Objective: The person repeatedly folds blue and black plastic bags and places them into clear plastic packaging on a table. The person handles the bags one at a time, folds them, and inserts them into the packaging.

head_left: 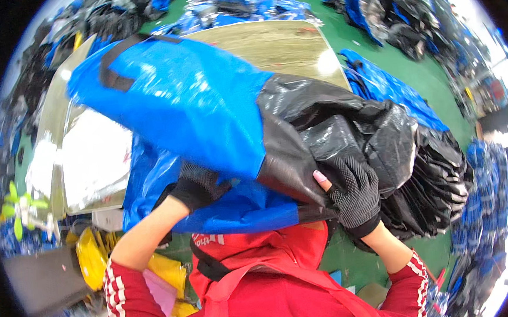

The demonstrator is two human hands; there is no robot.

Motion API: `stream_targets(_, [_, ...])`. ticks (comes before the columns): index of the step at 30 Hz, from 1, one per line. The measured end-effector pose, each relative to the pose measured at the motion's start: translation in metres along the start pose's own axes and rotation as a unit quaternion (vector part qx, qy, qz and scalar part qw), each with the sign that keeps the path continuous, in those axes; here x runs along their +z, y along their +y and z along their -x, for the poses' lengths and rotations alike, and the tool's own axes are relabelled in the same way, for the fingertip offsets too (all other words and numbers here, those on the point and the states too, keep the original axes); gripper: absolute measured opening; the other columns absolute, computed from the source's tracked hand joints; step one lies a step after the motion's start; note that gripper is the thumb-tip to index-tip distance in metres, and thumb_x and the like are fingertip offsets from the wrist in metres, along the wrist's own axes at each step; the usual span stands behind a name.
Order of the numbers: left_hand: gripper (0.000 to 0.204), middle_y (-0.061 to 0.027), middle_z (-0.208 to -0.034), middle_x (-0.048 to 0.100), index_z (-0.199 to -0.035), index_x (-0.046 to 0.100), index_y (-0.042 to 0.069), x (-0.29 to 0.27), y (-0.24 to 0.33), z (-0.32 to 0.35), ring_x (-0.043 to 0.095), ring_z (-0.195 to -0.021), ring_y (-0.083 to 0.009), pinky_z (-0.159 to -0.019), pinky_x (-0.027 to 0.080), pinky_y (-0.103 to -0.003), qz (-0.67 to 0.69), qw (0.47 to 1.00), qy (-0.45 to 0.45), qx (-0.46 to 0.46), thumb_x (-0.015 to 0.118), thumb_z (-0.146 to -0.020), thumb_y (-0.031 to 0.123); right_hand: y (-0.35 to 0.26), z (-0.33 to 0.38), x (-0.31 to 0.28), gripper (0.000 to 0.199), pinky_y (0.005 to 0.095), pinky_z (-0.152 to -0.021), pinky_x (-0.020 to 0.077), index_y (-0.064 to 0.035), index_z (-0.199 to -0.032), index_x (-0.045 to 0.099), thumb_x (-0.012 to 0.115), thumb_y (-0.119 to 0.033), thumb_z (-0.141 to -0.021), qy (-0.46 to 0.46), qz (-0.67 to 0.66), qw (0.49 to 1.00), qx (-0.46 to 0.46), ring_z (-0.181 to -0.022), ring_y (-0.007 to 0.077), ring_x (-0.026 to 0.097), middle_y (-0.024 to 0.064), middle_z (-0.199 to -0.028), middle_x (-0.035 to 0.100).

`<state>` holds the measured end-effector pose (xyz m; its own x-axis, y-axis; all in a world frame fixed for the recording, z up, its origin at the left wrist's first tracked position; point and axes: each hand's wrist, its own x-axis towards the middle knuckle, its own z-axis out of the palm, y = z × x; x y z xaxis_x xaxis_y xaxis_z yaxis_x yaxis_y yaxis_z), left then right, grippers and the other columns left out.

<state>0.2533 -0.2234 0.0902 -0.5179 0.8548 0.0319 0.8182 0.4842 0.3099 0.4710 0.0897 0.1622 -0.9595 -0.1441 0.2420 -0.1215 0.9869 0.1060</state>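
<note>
A large bag of shiny blue and black tarpaulin (202, 97) lies spread and folded in front of me, with black webbing straps (113, 68) at its far left corner. My left hand (200, 184), in a black knit glove, is tucked between the raised blue flap and the blue layer (240, 209) beneath. Its fingers are partly hidden and blurred. My right hand (354, 195), in a dotted black glove with a bare thumb tip, is closed on the black part, thumb apart from the bent fingers. Gathered black folds (430, 187) bulge beyond it at the right.
Beneath the bag is a pale wood-grain table (284, 44). Blue pieces (390, 90) lie right of it, and a blue stack (243, 6) is behind. Dark and blue piles (109, 21) line the far left. Yellow material (93, 258) and a green plant (19, 207) are at left.
</note>
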Motion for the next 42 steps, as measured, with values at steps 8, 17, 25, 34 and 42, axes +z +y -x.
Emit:
stream_targets(8, [0.073,-0.0211,-0.146,0.041,-0.14,0.047,0.016,0.048,-0.045,0.071,0.027,-0.14,-0.0439,-0.117,0.01,-0.06,0.028,0.996,-0.014,-0.08,0.055,-0.085,0.064,0.063,-0.026,-0.001,0.029,0.066,-0.114,0.0144,-0.027,-0.109,0.07,0.061,-0.028,-0.082,-0.097,-0.065,0.958,-0.261,-0.137,0.0315,0.038,0.0037,-0.126,0.063])
stream_targets(17, [0.071,-0.0198,-0.133,0.053,-0.135,0.049,0.009,-0.118,-0.139,-0.022,0.048,-0.123,-0.0354,-0.103,0.038,-0.049,0.101,0.957,0.19,-0.192,0.049,-0.091,0.064,0.07,-0.035,-0.014,0.045,0.0461,-0.114,0.0274,-0.0342,-0.118,0.069,0.071,-0.03,-0.074,-0.246,-0.092,0.949,-0.172,-0.132,0.0344,0.045,0.0017,-0.123,0.067])
stream_targets(25, [0.07,-0.0185,-0.125,0.058,-0.131,0.051,0.006,0.011,-0.2,-0.064,0.056,-0.113,-0.0301,-0.094,0.046,-0.044,0.145,0.919,0.197,-0.31,0.046,-0.093,0.064,0.085,0.007,-0.058,0.03,0.0429,-0.1,0.0426,-0.0221,-0.11,0.071,0.069,-0.023,-0.079,-0.087,-0.124,0.987,-0.047,-0.111,0.0309,0.061,0.0089,-0.109,0.069])
stream_targets(34, [0.07,-0.0172,-0.116,0.064,-0.127,0.053,0.002,-0.055,-0.234,0.023,0.065,-0.101,-0.0241,-0.083,0.056,-0.039,0.745,0.542,0.275,-0.274,0.043,-0.095,0.064,0.035,0.023,-0.03,0.082,0.0595,-0.114,0.0208,-0.0138,-0.144,0.044,0.068,-0.017,-0.066,-0.159,0.013,0.983,0.093,-0.13,0.0391,0.043,0.0168,-0.136,0.051])
stream_targets(42, [0.055,-0.015,-0.114,0.066,-0.129,0.053,-0.002,-0.098,-0.259,0.031,0.068,-0.092,-0.0233,-0.085,0.057,-0.04,0.606,0.765,0.001,-0.217,0.071,-0.083,0.022,0.016,0.004,0.017,0.085,0.0655,-0.11,0.0191,-0.0293,-0.145,0.041,0.074,-0.032,-0.067,-0.276,0.035,0.959,0.05,-0.142,0.0414,0.027,0.017,-0.147,0.041])
